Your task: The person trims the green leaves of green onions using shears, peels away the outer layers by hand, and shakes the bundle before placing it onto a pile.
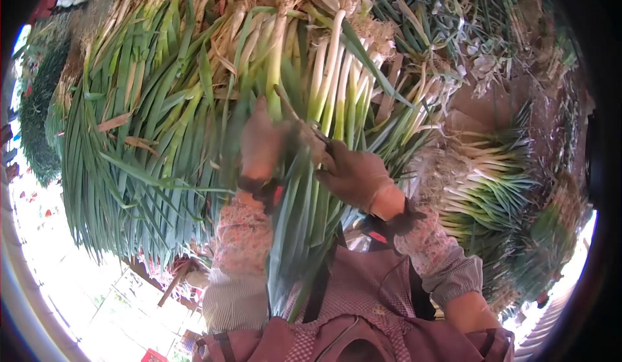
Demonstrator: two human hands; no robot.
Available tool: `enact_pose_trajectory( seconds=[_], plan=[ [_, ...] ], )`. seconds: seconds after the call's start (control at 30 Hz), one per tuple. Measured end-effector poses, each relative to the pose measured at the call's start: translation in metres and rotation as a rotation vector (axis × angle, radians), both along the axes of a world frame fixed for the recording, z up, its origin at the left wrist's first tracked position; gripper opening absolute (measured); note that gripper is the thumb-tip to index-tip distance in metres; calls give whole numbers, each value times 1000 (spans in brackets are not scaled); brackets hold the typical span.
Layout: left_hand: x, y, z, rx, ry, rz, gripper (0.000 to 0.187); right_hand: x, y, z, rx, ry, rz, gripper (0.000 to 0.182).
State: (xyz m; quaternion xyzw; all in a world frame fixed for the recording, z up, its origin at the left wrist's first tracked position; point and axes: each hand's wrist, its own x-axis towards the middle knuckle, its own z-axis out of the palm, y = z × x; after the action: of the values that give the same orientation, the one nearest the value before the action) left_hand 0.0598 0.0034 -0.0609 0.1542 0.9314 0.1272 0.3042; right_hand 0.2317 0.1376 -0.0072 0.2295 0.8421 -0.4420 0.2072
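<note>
My left hand, in a brown glove, is smeared by motion over the green onion leaves; I cannot make out its fingers. My right hand, also gloved, is closed around a narrow, brownish tool, perhaps a knife, that points up and left toward my left hand. Beneath and between the hands lie green onions with white stems and long green leaves. Their roots point away from me. Some long leaves hang down between my forearms onto my apron.
A thick layer of green onions spreads to the left, leaves hanging over the near edge. At right is a bundle of smaller green onions beside a brown sheet. Loose trimmings lie at the far right.
</note>
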Motion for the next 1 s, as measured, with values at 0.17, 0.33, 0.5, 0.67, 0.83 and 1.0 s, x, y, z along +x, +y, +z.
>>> enact_pose_trajectory(
  seconds=[0.17, 0.33, 0.5, 0.67, 0.83, 1.0],
  plan=[
    [-1, -10, -9, 136, -12, 34, 71, -46, 31, -17, 96, 5, 38, 50],
    [-6, -25, -25, 288, -55, 33, 67, -95, 56, -49, 103, -110, -61, 51],
    [-10, -36, -37, 360, -65, 41, 67, -148, 82, -59, 70, -193, -103, 57],
    [-10, -43, -45, 502, -115, 54, 68, -165, 95, -73, 34, -60, -151, 57],
    [2, -25, -8, 293, -45, 30, 73, -105, 66, -30, -37, -84, -79, 50],
    [35, -12, -1, 69, 24, -111, 79, -38, 66, -11, 184, -20, 275, 48]
  ],
)
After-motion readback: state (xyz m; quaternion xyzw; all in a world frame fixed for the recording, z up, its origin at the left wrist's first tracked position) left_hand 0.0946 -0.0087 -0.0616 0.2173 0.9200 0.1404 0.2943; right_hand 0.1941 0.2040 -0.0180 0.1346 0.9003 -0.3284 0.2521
